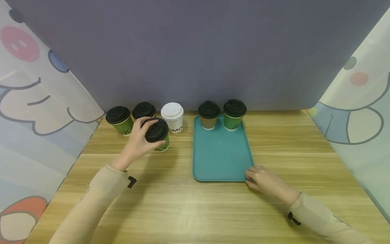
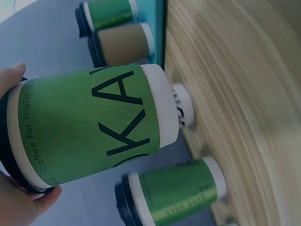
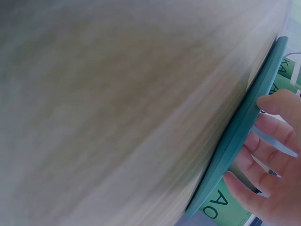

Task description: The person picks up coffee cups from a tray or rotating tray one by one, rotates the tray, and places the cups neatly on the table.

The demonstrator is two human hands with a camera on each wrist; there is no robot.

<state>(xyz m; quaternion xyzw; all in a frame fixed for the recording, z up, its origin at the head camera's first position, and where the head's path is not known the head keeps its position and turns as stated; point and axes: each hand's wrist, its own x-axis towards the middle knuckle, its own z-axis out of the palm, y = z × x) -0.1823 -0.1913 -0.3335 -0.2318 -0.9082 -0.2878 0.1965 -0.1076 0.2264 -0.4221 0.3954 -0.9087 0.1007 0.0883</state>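
My left hand holds a green paper coffee cup by its black lid, thumb on one side and fingers on the other. Dark letters and small print show on the green cup in the left wrist view; its white base is raised off the table. At the near right corner of the teal tray, my right hand has its fingers bent on the rim. Fingertips line that tray edge in the right wrist view. On the tray's far end stand a brown cup and a green cup, both black-lidded.
Left of the tray stand a white cup with a white lid, a green cup, and another black-lidded cup partly hidden behind my left hand. A grey panel rises behind the wooden table; printed curtains flank it.
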